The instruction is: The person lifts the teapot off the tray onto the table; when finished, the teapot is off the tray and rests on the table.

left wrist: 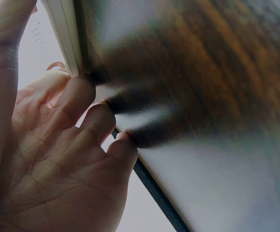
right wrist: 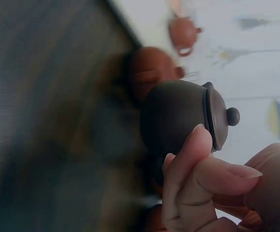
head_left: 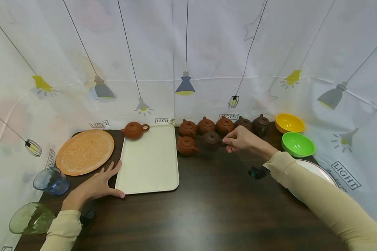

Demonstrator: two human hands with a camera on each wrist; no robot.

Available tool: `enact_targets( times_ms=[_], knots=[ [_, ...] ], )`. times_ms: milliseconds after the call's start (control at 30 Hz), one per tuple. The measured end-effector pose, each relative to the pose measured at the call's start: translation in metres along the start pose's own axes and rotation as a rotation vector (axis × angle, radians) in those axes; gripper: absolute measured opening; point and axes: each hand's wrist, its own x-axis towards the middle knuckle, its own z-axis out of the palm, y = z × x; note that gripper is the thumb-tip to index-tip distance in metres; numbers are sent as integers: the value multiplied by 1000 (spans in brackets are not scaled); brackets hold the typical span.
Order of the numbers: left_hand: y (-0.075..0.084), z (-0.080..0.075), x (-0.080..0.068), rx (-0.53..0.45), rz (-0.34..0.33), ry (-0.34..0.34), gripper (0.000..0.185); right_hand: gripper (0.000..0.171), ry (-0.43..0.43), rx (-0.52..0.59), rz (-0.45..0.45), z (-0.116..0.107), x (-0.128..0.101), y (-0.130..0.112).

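Note:
My right hand (head_left: 241, 138) pinches the handle of a dark brown teapot (head_left: 211, 137) between thumb and fingers. In the right wrist view the dark teapot (right wrist: 176, 116) shows its lid in place with a round knob. Beside it stands a reddish-brown teapot (head_left: 186, 145), with more reddish-brown teapots (head_left: 206, 125) in a row behind. My left hand (head_left: 95, 184) has its fingers spread along the left edge of a cream tray (head_left: 147, 164), thumb at its front corner. Another reddish-brown teapot (head_left: 133, 130) sits on the tray's far left corner.
Two more dark teapots (head_left: 260, 124) end the back row. On the right are a yellow bowl (head_left: 289, 123), a green bowl (head_left: 297, 144) and a white plate (head_left: 315, 169). An orange round board (head_left: 85, 151), a blue glass bowl (head_left: 51, 181) and a green glass bowl (head_left: 31, 219) stand left.

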Motion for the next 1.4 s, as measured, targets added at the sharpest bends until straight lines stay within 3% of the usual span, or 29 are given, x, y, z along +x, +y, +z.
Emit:
enact_targets(
  times_ms=[233,467,600,800,900,1000,1133,1267,1400],
  knots=[
    [0,0,0,0,-7,-10,134,34,0,61,58,20,9,37],
    [1,-2,-2,-5,-16,-11,135,33,-1,61,35,24,14,38],
    [0,-2,-4,-8,-21,-10,135,30,-30,43,29,20,13,31],
    [1,-1,-2,-10,-11,-11,134,33,1,-112,-31,4,13,-2],
    [1,0,-1,-9,-6,-10,134,34,-4,-47,-106,10,24,-31],
    [0,-2,1,0,-10,-9,134,39,-39,156,-163,36,52,-61],
    [-3,0,-4,-9,-18,-14,134,50,-79,386,-134,92,103,-102],
    [-2,5,-6,-23,-20,-17,133,57,-131,487,-31,140,151,-130],
    [2,1,-2,-10,-18,-14,134,53,-135,523,33,165,187,-138]
  ],
)
